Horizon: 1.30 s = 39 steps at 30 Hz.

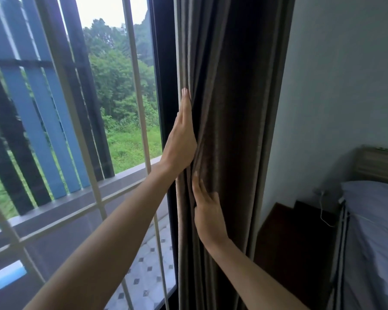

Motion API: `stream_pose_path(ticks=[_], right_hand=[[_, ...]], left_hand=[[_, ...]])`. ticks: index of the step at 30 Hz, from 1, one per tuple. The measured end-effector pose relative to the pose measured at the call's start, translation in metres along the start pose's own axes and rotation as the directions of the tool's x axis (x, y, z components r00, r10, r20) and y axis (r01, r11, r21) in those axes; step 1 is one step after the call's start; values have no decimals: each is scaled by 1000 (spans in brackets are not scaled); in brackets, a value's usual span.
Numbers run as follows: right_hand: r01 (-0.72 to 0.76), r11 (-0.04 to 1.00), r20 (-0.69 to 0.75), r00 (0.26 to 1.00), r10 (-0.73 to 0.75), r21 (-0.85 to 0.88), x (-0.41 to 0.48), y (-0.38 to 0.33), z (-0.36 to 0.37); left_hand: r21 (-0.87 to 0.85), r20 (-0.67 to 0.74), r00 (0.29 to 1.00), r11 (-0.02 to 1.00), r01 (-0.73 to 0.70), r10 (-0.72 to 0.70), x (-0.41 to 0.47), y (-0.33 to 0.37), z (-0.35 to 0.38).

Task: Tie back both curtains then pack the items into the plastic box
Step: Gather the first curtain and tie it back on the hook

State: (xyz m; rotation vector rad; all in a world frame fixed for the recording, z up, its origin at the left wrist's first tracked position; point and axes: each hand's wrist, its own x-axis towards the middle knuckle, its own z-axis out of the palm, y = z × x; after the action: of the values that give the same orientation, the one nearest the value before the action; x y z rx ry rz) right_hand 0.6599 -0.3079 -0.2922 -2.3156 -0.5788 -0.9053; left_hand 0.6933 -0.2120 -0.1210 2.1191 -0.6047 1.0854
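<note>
A dark brown curtain (233, 108) hangs bunched in folds at the right side of the window. My left hand (180, 137) lies flat against the curtain's left edge, fingers straight and pointing up. My right hand (207, 211) sits lower, fingers spread and pressed into the folds, thumb on the front. Neither hand wraps around the cloth. No tie-back, second curtain or plastic box is in view.
The window (112, 86) with white bars and a dark frame fills the left, with a balcony and trees outside. A white wall (345, 86) stands right of the curtain. A bed (374, 231) and a dark bedside table (293, 231) sit at lower right.
</note>
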Motion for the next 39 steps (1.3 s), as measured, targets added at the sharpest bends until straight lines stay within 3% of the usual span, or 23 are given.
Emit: stream_pose_path(ticks=[5,11,13,15,18,20,25,33,39], right_hand=[[21,999,-21,1000,-22,-48,4,-9,13],[59,994,124,990,-71,94,5,-10,5],[120,988,16,992,-122,97,16,5,-14],[142,990,-204,970,-135,20,39,26,-41],[50,996,-458,885,-77,-71,89,51,-86],[-21,997,-504,863,-20,-76,118,62,-105],[-52,985,-341,934,106,163,129,74,-106],[-177,937,-107,970,218,303,62,56,-64],[-88,978,-39,995,97,189,8,52,-18]], left_hand=[[-80,-61,998,997,-22,17,-4,10,3],[139,-48,999,990,-3,10,-3,2,0],[216,-30,999,976,-23,30,-5,-1,-7],[291,-19,999,956,-38,45,-6,-5,-14],[356,-26,998,934,-37,49,-7,-7,-17],[377,-23,998,925,-38,50,-7,-5,-14],[408,-22,999,913,-18,30,-5,2,-4],[419,7,1000,908,-23,22,1,6,10],[383,66,998,922,-48,25,2,12,22]])
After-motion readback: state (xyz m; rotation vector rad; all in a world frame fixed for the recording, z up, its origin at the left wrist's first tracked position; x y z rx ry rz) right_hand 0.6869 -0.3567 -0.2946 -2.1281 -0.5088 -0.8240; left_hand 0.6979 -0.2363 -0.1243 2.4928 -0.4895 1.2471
